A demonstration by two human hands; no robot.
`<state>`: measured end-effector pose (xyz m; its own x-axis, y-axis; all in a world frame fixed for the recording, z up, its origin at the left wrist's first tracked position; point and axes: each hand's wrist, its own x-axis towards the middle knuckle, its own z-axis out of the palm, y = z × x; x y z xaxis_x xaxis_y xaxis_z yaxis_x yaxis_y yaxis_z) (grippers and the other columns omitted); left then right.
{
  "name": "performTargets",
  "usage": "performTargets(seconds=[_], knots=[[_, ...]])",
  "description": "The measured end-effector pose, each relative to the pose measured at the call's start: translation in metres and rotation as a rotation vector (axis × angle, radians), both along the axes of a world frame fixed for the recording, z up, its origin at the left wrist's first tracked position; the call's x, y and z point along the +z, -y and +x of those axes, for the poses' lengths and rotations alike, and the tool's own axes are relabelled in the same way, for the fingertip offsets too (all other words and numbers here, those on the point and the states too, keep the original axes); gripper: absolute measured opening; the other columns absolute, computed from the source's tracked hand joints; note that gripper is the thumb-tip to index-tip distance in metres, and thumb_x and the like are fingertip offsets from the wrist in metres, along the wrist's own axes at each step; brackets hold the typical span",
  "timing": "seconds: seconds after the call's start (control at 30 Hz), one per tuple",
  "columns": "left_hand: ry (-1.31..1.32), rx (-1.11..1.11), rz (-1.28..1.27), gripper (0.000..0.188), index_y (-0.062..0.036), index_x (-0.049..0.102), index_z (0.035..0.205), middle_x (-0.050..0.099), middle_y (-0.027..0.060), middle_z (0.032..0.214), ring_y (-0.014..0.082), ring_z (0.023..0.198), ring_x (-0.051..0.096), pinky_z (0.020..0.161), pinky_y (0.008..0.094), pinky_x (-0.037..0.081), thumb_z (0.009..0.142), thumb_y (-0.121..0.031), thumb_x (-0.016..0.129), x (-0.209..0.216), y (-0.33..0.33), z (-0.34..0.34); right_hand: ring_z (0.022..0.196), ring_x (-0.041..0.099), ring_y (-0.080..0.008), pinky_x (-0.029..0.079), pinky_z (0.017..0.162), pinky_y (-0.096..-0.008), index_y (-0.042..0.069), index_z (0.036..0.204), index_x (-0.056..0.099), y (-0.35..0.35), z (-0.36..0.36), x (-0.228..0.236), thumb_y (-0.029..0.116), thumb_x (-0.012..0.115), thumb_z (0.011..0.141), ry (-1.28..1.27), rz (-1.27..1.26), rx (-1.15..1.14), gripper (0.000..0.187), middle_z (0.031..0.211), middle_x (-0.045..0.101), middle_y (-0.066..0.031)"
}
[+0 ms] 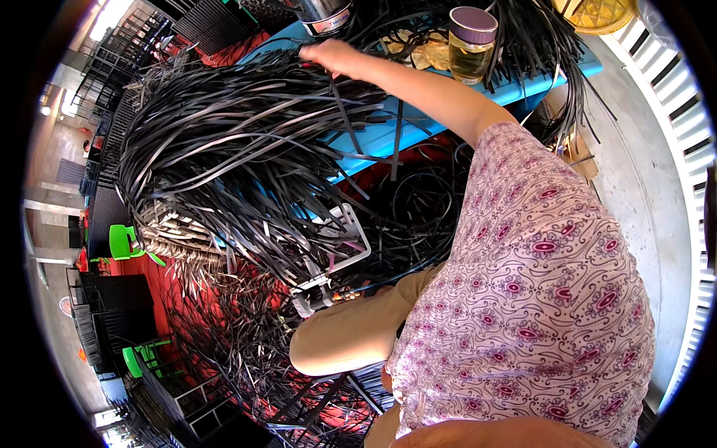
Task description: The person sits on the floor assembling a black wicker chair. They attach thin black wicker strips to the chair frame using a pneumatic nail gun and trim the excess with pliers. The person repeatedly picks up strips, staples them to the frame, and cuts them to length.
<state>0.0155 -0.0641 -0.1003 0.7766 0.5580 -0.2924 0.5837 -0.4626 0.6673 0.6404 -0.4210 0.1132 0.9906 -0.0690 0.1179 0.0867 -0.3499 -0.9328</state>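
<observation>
Big workshop-looking space, red floor covering (154,287) off to the left, green chairs (121,243) dotted along there, dark woven furniture (109,216) behind them. Over on the right, pale bare floor (635,142) and a bright ribbed wall (683,97).

Main surface: a blue table (579,71), half buried. Big heap of long black strips (239,142) draped across its left part and spilling off the near edge, some catching the light and looking almost grey. More of the same in loose tangles on the red down below, plus dark loops (422,198) beneath the table edge.

Now the hands. Right hand (332,58) way up at the top of the heap, bare arm stretched over the table, right by the upper edge of the strips. Fingers apparently curled in, but pretty blurry; can't tell if actually gripping a strip. Left fingers, can't tell at all from this angle.

Also on the table: a clear jar (469,60) with a purple lid and yellowish liquid, crumpled yellowish wrapping (432,52) just beside it, and a metal container (317,11) near the right hand. Yellow basket (597,28) at the top right. Pale plastic frame (362,231) below the table, partly under strip ends.
</observation>
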Motion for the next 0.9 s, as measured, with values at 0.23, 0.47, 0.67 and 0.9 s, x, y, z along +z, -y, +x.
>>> performTargets(seconds=[0.23,0.47,0.67,0.9], knots=[[0.002,0.022,0.0,0.034,0.005,0.053,0.119,0.054,0.0223,0.088,0.0385,0.081,0.05,0.07,0.0495,0.037,0.093,-0.016,0.047,0.0,-0.002,-0.006,0.082,0.067,-0.0367,0.056,0.073,-0.0468,-0.005,0.098,0.065,0.043,0.018,0.015,0.064,0.049,0.084,-0.229,0.602,-0.334,0.072,0.098,0.065,-0.0231],[0.003,0.025,-0.003,0.034,0.005,0.053,0.119,0.054,0.0231,0.089,0.0395,0.082,0.05,0.07,0.0503,0.037,0.093,-0.016,0.047,-0.001,-0.005,-0.004,0.097,0.066,-0.0372,0.054,0.08,-0.045,0.008,0.099,0.073,0.063,0.025,-0.016,0.015,0.063,0.079,0.102,-1.013,-0.297,0.024,0.103,0.068,-0.0189],[0.004,0.026,-0.01,0.035,0.005,0.053,0.12,0.055,0.0238,0.09,0.0404,0.083,0.051,0.071,0.051,0.038,0.093,-0.016,0.047,-0.002,-0.005,-0.005,0.099,0.066,-0.0337,0.054,0.078,-0.0465,0.008,0.098,0.073,0.076,0.042,-0.035,0.008,0.061,0.081,0.259,-1.211,-0.101,0.02,0.105,0.069,-0.0151],[0.005,0.037,-0.017,0.036,0.005,0.053,0.121,0.055,0.0246,0.091,0.0414,0.085,0.051,0.072,0.0518,0.038,0.093,-0.016,0.047,-0.004,-0.004,-0.006,0.099,0.064,-0.0324,0.052,0.081,-0.0452,0.013,0.1,0.071,0.091,0.039,-0.035,0.016,0.062,0.083,0.237,-1.11,-0.194,0.019,0.103,0.068,-0.0108]])
